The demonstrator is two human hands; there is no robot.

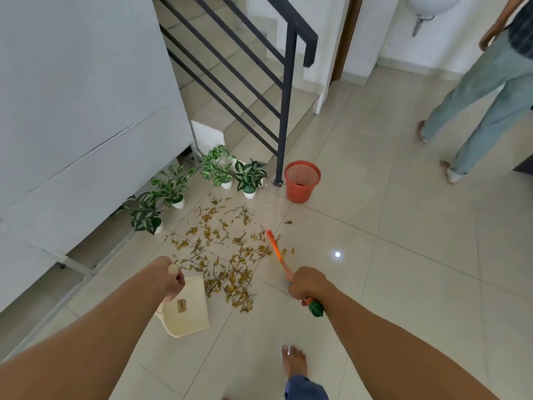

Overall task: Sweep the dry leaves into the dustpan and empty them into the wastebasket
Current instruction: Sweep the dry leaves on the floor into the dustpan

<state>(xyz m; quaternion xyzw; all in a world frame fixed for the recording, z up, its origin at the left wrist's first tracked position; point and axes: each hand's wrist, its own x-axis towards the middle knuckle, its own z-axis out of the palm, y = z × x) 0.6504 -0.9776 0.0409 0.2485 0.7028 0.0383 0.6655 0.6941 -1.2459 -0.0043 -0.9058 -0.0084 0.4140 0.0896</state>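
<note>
Dry yellow-brown leaves and twigs [225, 252] lie scattered over the pale floor tiles in the middle of the view. My left hand [170, 277] grips the handle of a cream dustpan [187, 311], which rests on the floor just left of the leaf pile with its mouth toward the leaves. My right hand [307, 285] is closed around an orange broom [278, 256] with a green handle end; its far tip reaches the right edge of the leaves. An orange mesh wastebasket [302, 180] stands upright beyond the leaves, beside the stair rail post.
Several potted green plants [216, 168] line the white wall at left, behind the leaves. A black stair railing [284, 111] rises behind the basket. Another person's legs [476, 111] stand at the far right. My bare foot [294, 360] is below.
</note>
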